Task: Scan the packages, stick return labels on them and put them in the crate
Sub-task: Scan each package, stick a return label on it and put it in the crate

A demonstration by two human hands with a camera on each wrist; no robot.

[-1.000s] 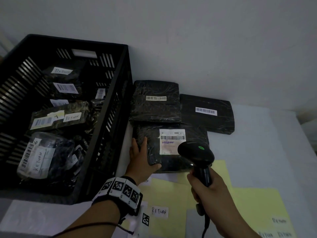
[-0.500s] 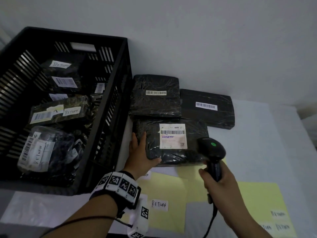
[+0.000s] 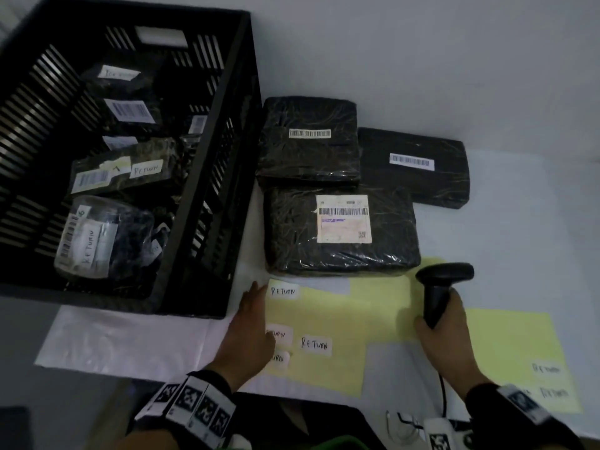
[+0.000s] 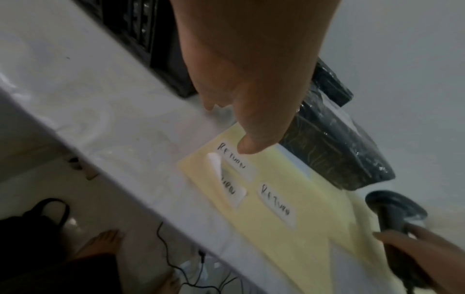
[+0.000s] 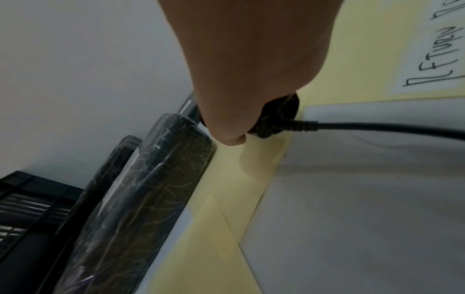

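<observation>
Three black wrapped packages lie right of the black crate (image 3: 207,196). The nearest package (image 3: 339,232) bears a white shipping label, and two barcoded packages (image 3: 308,141) (image 3: 412,167) lie behind it. My left hand (image 3: 256,306) lies over the left edge of a yellow sheet (image 3: 341,313), fingers straight. In the left wrist view its thumb tip (image 4: 247,147) touches a white RETURN label (image 4: 232,159). My right hand (image 3: 444,323) grips the black scanner (image 3: 441,287) by the handle, upright beside the nearest package's front right corner.
Several labelled packages lie in the crate. A second yellow sheet (image 3: 519,352) with more RETURN labels lies to the right. The scanner cable (image 5: 377,127) trails back over the table's near edge. A wall rises right behind the packages.
My left hand has let go of the nearest package's left corner and come back to the label sheet. The right hand has drawn the scanner down and right, away from the barcode.
</observation>
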